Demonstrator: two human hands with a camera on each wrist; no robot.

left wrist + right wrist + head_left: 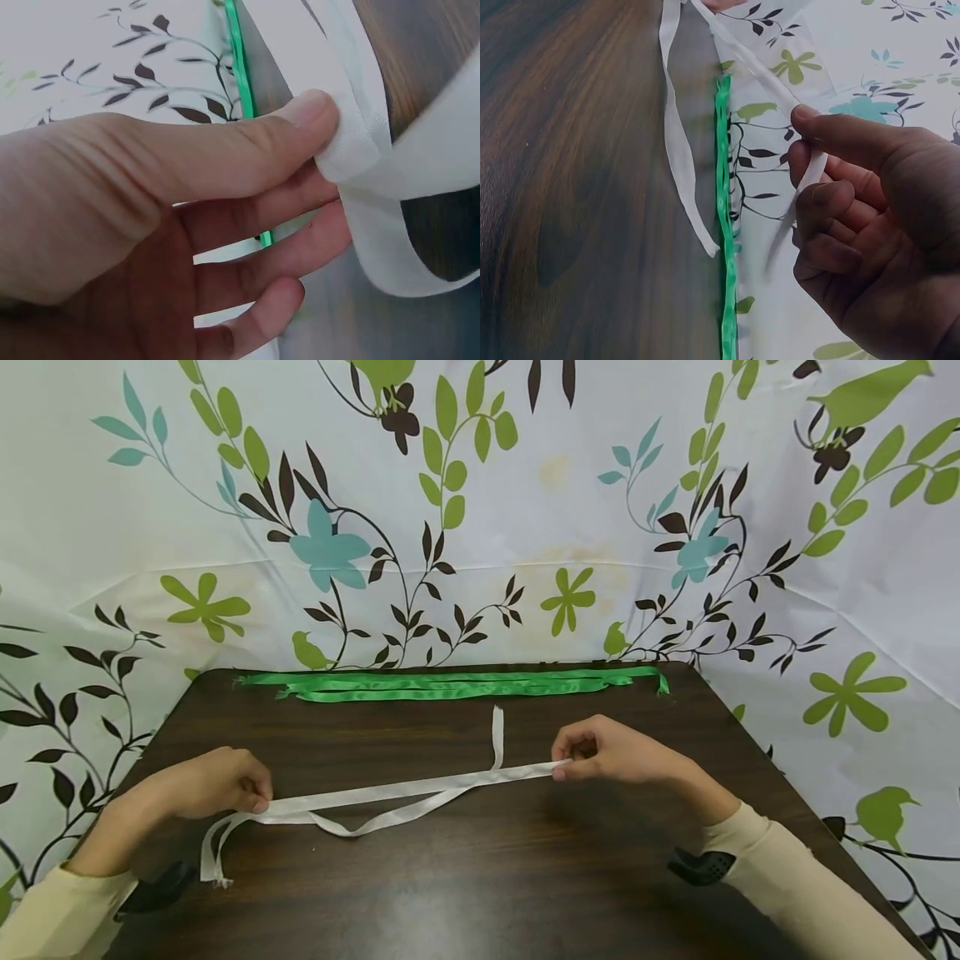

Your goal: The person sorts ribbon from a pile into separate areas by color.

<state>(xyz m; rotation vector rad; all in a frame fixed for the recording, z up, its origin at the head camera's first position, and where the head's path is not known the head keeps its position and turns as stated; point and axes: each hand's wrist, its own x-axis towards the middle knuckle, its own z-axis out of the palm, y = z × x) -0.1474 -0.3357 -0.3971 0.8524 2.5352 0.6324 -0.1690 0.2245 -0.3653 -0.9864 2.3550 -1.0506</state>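
Observation:
White ribbon [375, 792] stretches between the two hands over the dark table. My left hand [217, 783] pinches its folded lengths between thumb and fingers. Loops and a frayed end [219, 870] hang beside that hand at the left. In the left wrist view the thumb [307, 112] presses on overlapping ribbon layers [356, 150]. At the other side my right hand [611, 750] pinches the ribbon; a short tail [814, 169] trails past the fingers in the right wrist view. A second strand [397, 817] sags below the taut one, and its end [498, 731] lies towards the back.
Several green ribbons [450, 685] lie side by side along the table's back edge. A patterned white cloth [480, 543] hangs behind and around the dark wooden table [465, 893]. Black devices [701, 867] sit at the wrists.

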